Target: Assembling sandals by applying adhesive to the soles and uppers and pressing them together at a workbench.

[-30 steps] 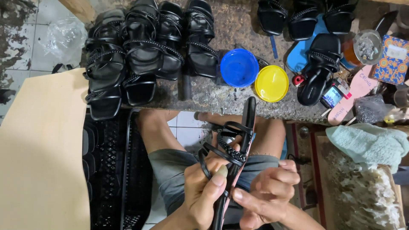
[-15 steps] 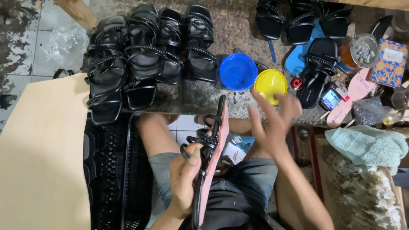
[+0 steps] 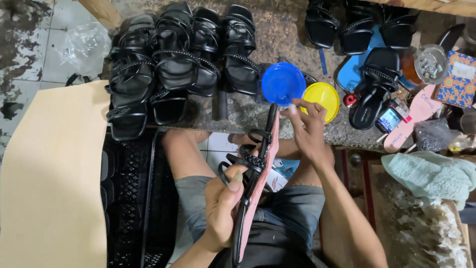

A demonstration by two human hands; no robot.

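Since the frame half a second back, the right hand point(image 3: 310, 131) has drawn in from its spread reach over the yellow lid point(image 3: 323, 99) and now sits with fingertips pinched lightly together just beside that lid and the blue lid point(image 3: 283, 83); whether anything small lies between them I cannot tell. The left hand point(image 3: 223, 206) has scarcely shifted. Its fingers are wrapped closed around the heel end of a black strappy sandal point(image 3: 258, 173), thumb pressed along the edge, holding the sandal on its side over the lap with its pinkish underside turned toward the right hand and its toe pointing up at the lids.

Beyond the right fingertips, on the stone ledge point(image 3: 282, 39), stands a row of black sandals point(image 3: 173, 64) that look finished, with more pairs point(image 3: 357, 25) further right. To the right of those fingers lie a loose pink sole point(image 3: 414, 119) and a blue sole point(image 3: 354, 72), not yet made up. Left of the holding hand are a tan board point(image 3: 49, 183) and a black crate point(image 3: 134, 208).

Judging by this, many sandals are done and the one in hand is mid-work.
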